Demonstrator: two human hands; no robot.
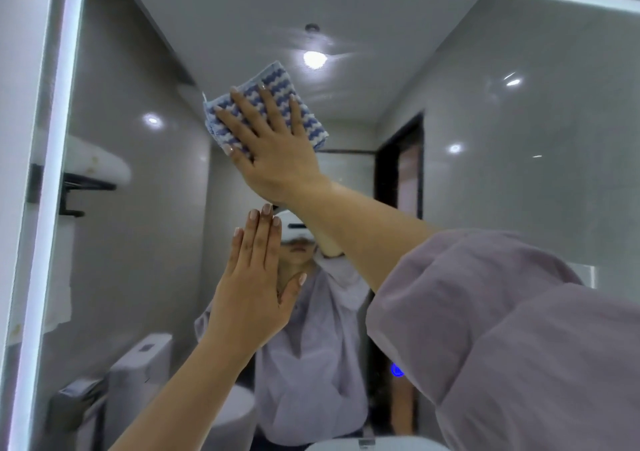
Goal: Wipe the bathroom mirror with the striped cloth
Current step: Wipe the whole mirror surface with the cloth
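We press the striped cloth (309, 118) flat against the bathroom mirror (485, 121) with our right hand (273, 145), its grip apart with fingers straight and spread, at 12 o'clock from centre. At 6 o'clock below it, our left hand (252, 284) lies straight-fingered, grip apart, seemingly touching the mirror.

The right hand (273, 145) covers the middle of the striped cloth (277, 80); the mirror (485, 139) runs off the frame's right and bottom edges, and a small blue glow (397, 370) at lower centre is unreadable
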